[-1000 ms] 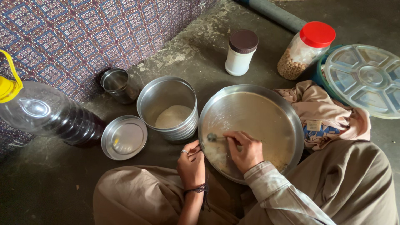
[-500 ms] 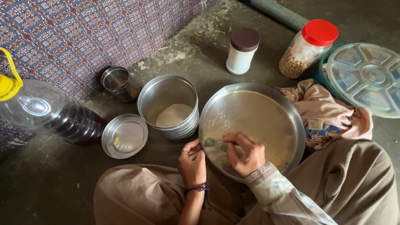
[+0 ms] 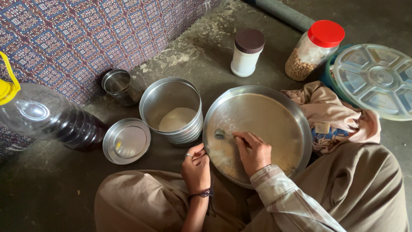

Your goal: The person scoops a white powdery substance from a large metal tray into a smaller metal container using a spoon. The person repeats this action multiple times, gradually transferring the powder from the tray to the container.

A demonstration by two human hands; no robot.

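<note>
A bare concrete floor lies under me, with a patterned rug at the far left. My right hand pinches the handle of a small spoon, fingers closed round it, its bowl resting on the left part of the wide steel plate in front of me. My left hand grips the plate's near-left rim, fingers curled. Just left of the plate stands a steel canister holding white flour, its lid flat on the floor beside it. A plastic oil bottle lies far left. Beyond the plate stand a white jar and a red-capped jar.
</note>
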